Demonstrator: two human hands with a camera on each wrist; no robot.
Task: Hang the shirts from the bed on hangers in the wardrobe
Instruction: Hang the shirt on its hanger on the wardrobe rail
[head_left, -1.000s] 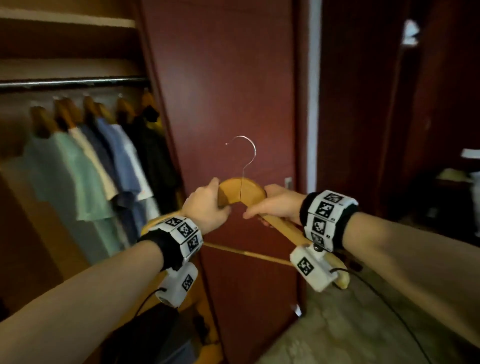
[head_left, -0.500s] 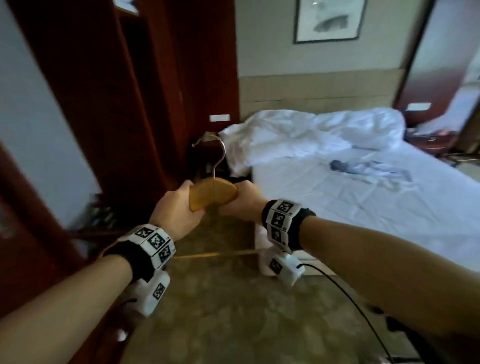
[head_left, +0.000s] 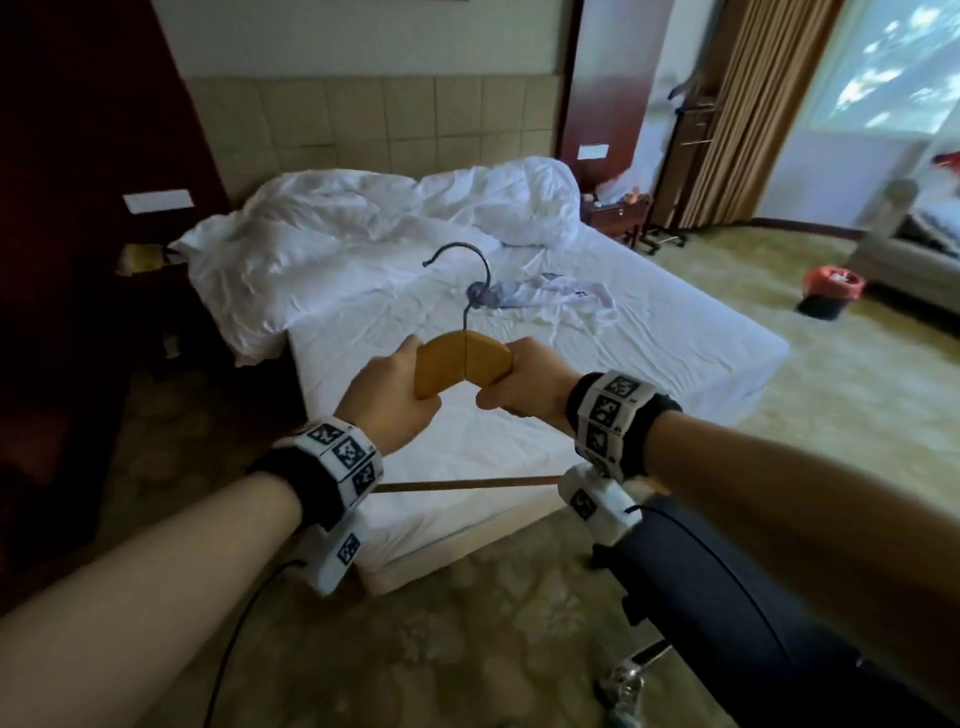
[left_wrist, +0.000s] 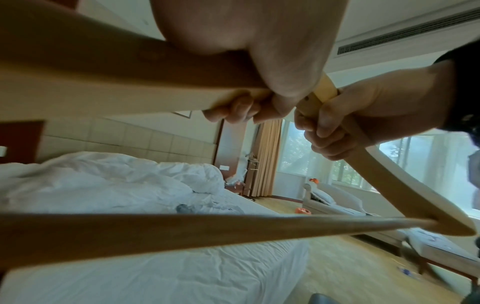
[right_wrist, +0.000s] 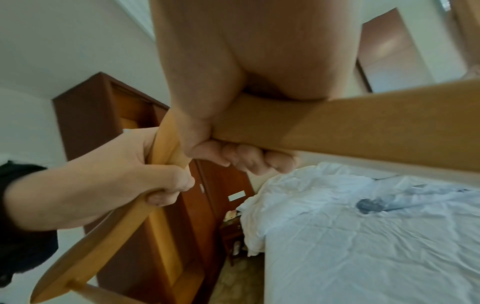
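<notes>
Both hands hold a wooden hanger (head_left: 462, 358) upright in front of me, its metal hook (head_left: 467, 270) pointing up. My left hand (head_left: 387, 400) grips the left shoulder of the hanger (left_wrist: 130, 82); my right hand (head_left: 524, 384) grips the right shoulder (right_wrist: 363, 127). The hanger's crossbar (head_left: 467, 484) runs below the wrists. Beyond the hanger, a crumpled light shirt with a dark patch (head_left: 545, 296) lies on the white bed (head_left: 649, 353), also seen as a shirt (right_wrist: 389, 202) in the right wrist view. The hanger carries no garment.
A rumpled white duvet (head_left: 363, 244) covers the head of the bed. Dark red wardrobe panels (head_left: 78, 208) stand at the left. A nightstand (head_left: 618, 218), curtains (head_left: 753, 104), a red-lined bin (head_left: 831, 288) and a sofa (head_left: 914, 249) are at the right. A dark chair (head_left: 727, 623) is near my right arm.
My view has swung right from the wardrobe to the bed, which is now closer. Both hands keep the same grip on the hanger.
</notes>
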